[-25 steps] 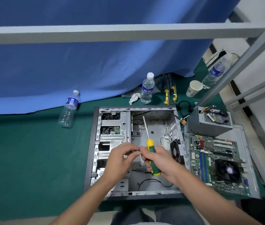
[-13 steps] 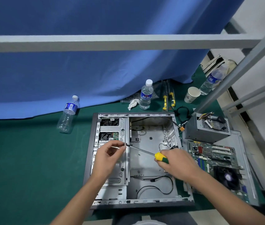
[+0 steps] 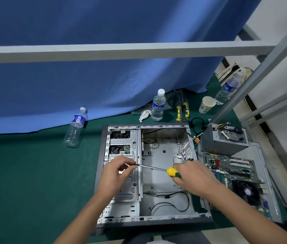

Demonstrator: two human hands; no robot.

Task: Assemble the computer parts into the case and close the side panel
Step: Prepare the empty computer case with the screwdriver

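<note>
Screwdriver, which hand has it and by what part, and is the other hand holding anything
The right hand grips the screwdriver by its yellow-green handle. The left hand pinches at the shaft's tip; whether a screw sits there cannot be told.

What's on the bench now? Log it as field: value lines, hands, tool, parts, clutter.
left hand: pinches the screwdriver tip over the drive cage
right hand: grips the screwdriver handle
case: lying open, main bay holds only cables
motherboard: outside, right of the case, on a grey panel
power supply: outside, behind the motherboard
clutter: three bottles, one lying down; paper cup
</note>
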